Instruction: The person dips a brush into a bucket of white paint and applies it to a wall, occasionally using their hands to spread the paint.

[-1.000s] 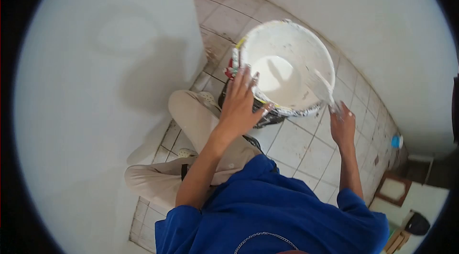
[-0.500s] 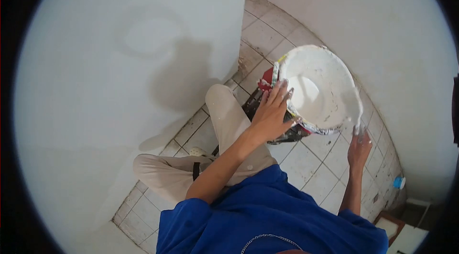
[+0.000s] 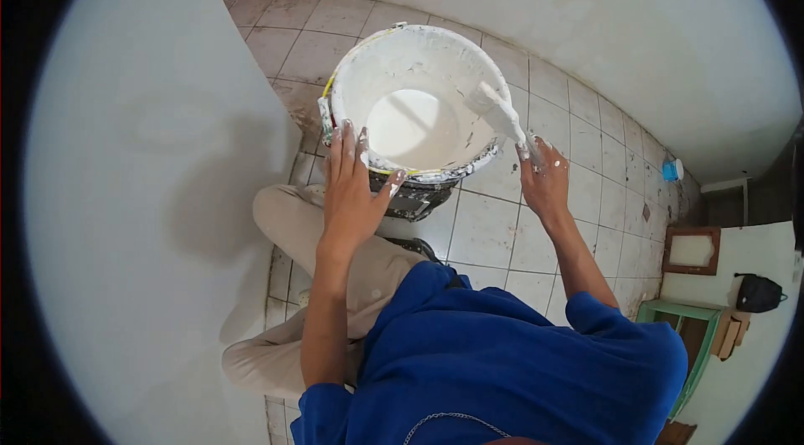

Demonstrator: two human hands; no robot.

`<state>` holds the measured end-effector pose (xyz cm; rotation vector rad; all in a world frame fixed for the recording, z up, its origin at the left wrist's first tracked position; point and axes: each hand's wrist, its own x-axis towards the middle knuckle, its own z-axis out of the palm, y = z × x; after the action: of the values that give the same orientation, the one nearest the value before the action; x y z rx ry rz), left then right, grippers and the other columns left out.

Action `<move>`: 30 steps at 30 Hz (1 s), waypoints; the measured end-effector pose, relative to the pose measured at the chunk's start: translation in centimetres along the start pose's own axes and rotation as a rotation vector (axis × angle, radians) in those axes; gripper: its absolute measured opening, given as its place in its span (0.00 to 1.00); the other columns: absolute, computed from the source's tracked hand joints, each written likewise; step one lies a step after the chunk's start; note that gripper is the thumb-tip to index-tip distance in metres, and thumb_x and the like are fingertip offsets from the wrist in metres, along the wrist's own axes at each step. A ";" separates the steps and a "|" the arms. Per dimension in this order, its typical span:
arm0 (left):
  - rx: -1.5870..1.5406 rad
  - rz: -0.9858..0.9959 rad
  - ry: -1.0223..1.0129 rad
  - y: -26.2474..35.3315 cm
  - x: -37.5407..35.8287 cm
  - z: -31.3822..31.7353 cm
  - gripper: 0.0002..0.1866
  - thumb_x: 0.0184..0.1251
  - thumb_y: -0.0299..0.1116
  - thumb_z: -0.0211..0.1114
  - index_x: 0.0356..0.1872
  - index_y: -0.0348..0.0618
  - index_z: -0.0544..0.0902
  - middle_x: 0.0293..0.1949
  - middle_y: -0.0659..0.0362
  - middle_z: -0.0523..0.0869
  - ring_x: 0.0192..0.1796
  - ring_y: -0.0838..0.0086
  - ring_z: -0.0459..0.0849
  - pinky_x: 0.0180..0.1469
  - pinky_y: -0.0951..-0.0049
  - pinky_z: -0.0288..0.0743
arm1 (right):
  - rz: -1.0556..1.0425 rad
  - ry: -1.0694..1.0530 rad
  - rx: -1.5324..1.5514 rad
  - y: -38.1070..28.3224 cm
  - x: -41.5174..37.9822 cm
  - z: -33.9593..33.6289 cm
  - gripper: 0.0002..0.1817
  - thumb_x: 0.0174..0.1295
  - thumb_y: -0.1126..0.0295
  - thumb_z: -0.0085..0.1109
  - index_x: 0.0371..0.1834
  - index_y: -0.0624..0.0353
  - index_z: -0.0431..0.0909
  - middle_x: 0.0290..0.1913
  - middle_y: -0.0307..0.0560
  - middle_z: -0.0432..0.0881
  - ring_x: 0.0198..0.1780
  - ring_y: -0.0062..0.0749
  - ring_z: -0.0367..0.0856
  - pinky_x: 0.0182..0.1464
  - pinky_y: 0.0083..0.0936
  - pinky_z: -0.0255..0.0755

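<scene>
A large bucket (image 3: 484, 158), its rim smeared white, stands in front of me with white paint (image 3: 410, 124) in the bottom. My left hand (image 3: 347, 185) lies against the near left of the rim, fingers spread and spotted with white. To the right of the bucket, my right hand (image 3: 544, 177) is closed on a white-coated tool (image 3: 500, 114), which reaches over the right rim. Paint covers the tool, so its exact kind is hard to tell.
A white wall (image 3: 151, 194) rises close on my left, and another wall curves beyond the tiled floor (image 3: 494, 227). A blue-and-white container (image 3: 672, 169) sits far right. Beyond it are a green frame (image 3: 699, 344) and a black bag (image 3: 758, 293).
My view has turned, so the bucket appears farther left. The white-coated tool now shows clearly over the right rim in my right hand. My left hand remains at the rim.
</scene>
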<state>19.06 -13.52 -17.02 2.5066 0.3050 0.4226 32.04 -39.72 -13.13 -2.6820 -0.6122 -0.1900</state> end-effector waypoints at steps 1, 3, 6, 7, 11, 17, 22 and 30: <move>0.009 -0.026 -0.013 0.1 -0.2 0.0 0.36 0.63 0.43 0.61 0.65 0.29 0.59 0.72 0.44 0.50 0.74 0.54 0.46 0.72 0.60 0.46 | -0.014 -0.002 -0.015 0.4 0.0 0.3 0.15 0.57 0.71 0.56 0.45 0.70 0.76 0.37 0.62 0.80 0.38 0.54 0.79 0.42 0.40 0.73; 0.015 -0.013 -0.010 0.1 -0.3 -0.1 0.37 0.63 0.43 0.62 0.65 0.29 0.60 0.71 0.43 0.50 0.74 0.53 0.46 0.72 0.59 0.46 | -0.044 -0.002 -0.033 1.0 0.2 1.4 0.16 0.56 0.72 0.57 0.46 0.70 0.76 0.36 0.62 0.80 0.38 0.55 0.79 0.43 0.41 0.74; 0.006 0.007 0.005 -0.1 -0.2 0.1 0.37 0.62 0.44 0.62 0.65 0.29 0.60 0.71 0.42 0.51 0.73 0.52 0.47 0.72 0.58 0.46 | -0.048 0.044 0.051 1.1 0.3 1.3 0.16 0.55 0.72 0.57 0.46 0.71 0.76 0.38 0.63 0.80 0.40 0.56 0.79 0.44 0.41 0.73; -0.003 0.007 0.006 0.0 -0.2 0.0 0.37 0.62 0.44 0.62 0.65 0.29 0.60 0.71 0.41 0.51 0.73 0.51 0.47 0.72 0.58 0.46 | -0.053 0.055 0.030 1.3 0.1 1.6 0.17 0.55 0.72 0.57 0.47 0.70 0.75 0.39 0.63 0.80 0.41 0.56 0.79 0.45 0.42 0.73; -0.025 0.028 0.023 0.0 0.0 -0.4 0.38 0.60 0.44 0.64 0.64 0.28 0.61 0.70 0.39 0.52 0.73 0.49 0.48 0.72 0.55 0.45 | -0.087 0.092 -0.086 2.2 -0.2 2.4 0.18 0.55 0.74 0.55 0.50 0.68 0.74 0.44 0.62 0.79 0.48 0.56 0.77 0.51 0.44 0.70; -0.114 0.050 0.174 -1.0 -1.2 -0.9 0.38 0.57 0.43 0.65 0.66 0.35 0.61 0.69 0.39 0.53 0.71 0.47 0.51 0.71 0.52 0.46 | 0.254 -0.004 0.299 4.8 2.7 4.0 0.18 0.63 0.71 0.46 0.53 0.70 0.74 0.43 0.57 0.79 0.44 0.38 0.76 0.45 0.32 0.70; -0.118 -0.059 0.237 -2.2 -5.2 -5.1 0.36 0.65 0.46 0.57 0.69 0.39 0.56 0.71 0.41 0.47 0.73 0.47 0.46 0.69 0.48 0.46 | -0.183 0.078 0.789 2.3 6.0 5.7 0.27 0.63 0.62 0.50 0.63 0.64 0.66 0.57 0.51 0.72 0.53 0.34 0.74 0.55 0.31 0.69; -0.214 -0.342 0.601 -4.6 -14.7 -12.0 0.33 0.63 0.37 0.63 0.66 0.39 0.60 0.68 0.44 0.58 0.70 0.54 0.58 0.68 0.59 0.55 | 0.100 0.042 1.405 -12.3 4.9 4.5 0.24 0.69 0.56 0.44 0.54 0.68 0.71 0.44 0.49 0.77 0.44 0.32 0.79 0.46 0.28 0.75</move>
<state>0.56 -8.27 -13.59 2.0158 0.8538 0.9995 31.16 -25.81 -12.10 -1.3294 -0.3516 0.1731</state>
